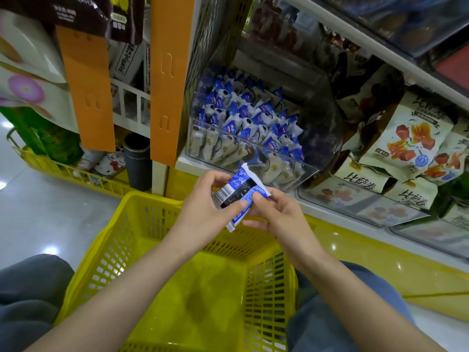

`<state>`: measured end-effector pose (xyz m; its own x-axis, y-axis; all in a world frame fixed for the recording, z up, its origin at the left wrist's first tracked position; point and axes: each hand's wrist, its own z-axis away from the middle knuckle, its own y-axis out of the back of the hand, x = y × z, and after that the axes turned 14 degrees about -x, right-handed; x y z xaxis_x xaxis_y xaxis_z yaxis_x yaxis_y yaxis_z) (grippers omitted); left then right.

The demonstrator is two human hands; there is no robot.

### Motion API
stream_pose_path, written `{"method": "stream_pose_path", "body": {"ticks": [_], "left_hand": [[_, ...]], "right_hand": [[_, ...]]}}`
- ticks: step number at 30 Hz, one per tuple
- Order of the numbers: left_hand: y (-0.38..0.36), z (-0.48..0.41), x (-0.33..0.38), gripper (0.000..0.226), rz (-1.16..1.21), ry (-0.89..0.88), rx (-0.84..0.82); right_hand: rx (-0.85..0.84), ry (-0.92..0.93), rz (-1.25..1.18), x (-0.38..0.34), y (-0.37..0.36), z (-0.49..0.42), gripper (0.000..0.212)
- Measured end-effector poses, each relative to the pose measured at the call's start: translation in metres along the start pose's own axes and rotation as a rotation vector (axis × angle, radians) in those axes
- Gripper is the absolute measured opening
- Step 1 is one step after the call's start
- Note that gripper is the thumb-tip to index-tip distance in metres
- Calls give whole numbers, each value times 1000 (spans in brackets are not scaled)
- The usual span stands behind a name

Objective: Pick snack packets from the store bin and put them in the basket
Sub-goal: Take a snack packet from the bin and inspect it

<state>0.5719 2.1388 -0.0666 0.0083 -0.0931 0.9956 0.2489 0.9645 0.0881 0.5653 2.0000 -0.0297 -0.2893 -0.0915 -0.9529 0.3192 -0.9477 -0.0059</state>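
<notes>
A shop aisle with a glossy pale floor (pixel 38 212) and stocked shelves fills the far half of the view. At the centre, the left hand (pixel 203 212) is closed on a blue-and-white packet (pixel 241 191), thumb across its near face and fingers curled behind. The right hand (pixel 276 212) pinches the same packet at its right end, thumb on top. Both hands hold it above the far rim of the yellow basket (pixel 114 240), which sits near, between the person's knees.

The basket floor that shows is bare; I see no packet in it, so by my judgement the task is at its start: this first packet is picked but not yet dropped, and the rest is left to do. Far and right of the hands, the clear bin (pixel 228 148) is still piled with matching packets (pixel 253 115).

Room is generous. The basket mouth is wide and open right under the hands, so the packet need only go down and slightly nearer. The bin's low front lip lies just beyond the hands, its top open for reaching. An orange post (pixel 167 80) stands at the bin's left, and larger snack bags (pixel 406 138) crowd its right.
</notes>
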Motion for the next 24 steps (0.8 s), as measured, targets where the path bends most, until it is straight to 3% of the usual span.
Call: {"method": "stream_pose_path", "body": {"ticks": [5,10,17,20,24], "left_hand": [[-1,4,-4,30,-312,-143,9],[2,6,-4,12,-374,-148,-18],[-2,10,1,38,-619,-147,101],[1,10,2,44,-652,-163,56],[7,8,1,34,-542,-190,-80]], "right_hand": [[51,21,31,2,-6,-5,20],[46,33,79,5,-8,-3,8],[71,53,-47,2,-13,-5,22],[61,30,-106,2,-15,-7,25],[-17,-61,-21,0,-7,-6,24]]}}
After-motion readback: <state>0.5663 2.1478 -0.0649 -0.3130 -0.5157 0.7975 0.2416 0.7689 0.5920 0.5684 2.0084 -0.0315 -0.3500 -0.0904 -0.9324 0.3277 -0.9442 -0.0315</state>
